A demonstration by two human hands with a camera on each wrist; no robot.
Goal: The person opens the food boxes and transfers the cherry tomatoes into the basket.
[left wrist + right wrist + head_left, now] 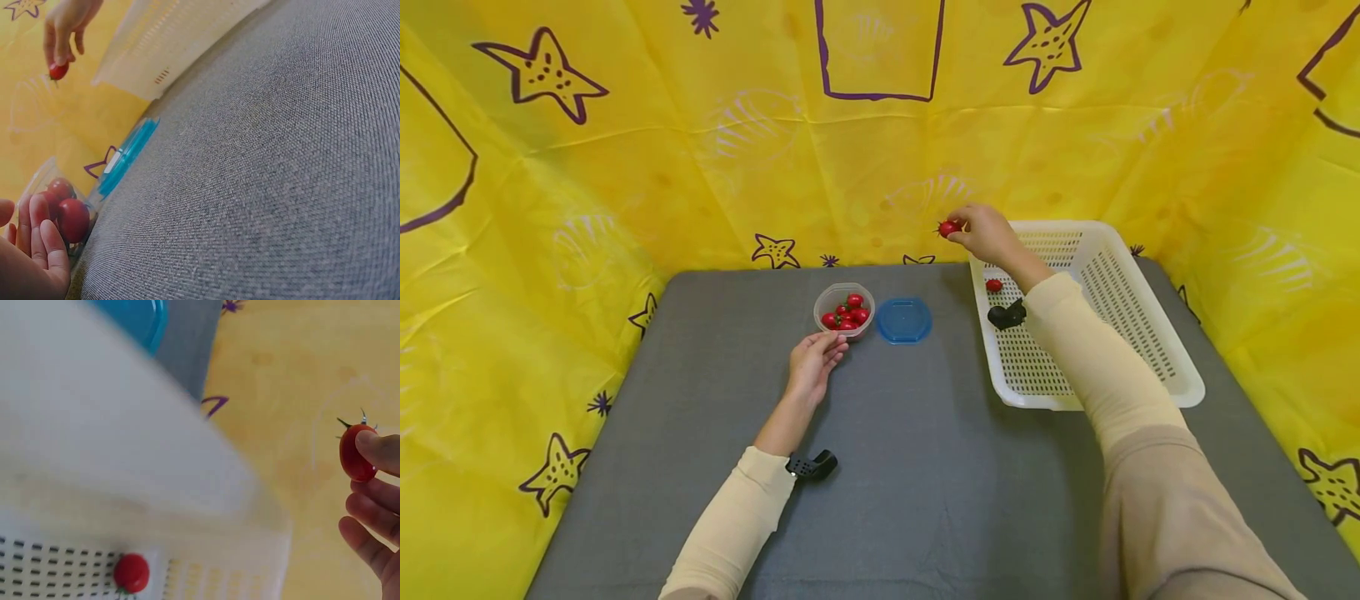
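Observation:
In the head view my left hand [811, 360] is at the near side of a small see-through plastic container [822, 302], holding its rim; the exact thumb contact is partly hidden. Several red cherry tomatoes [74, 220] lie inside it. A blue lid [905, 321] rests flat to the right of the container. My right hand [988, 233] is raised over the far left corner of a white slotted basket [1180, 379]. Between thumb and fingers it pinches one cherry tomato [356, 453] with green sepals. Another cherry tomato [131, 573] sits on the basket floor.
A grey cloth [895, 467] covers the table. Yellow sheeting [865, 183] printed with starfish and fish hangs behind and along both sides. The basket's tall wall stands between its inside and the blue lid. A black strap device [811, 465] is on the left wrist.

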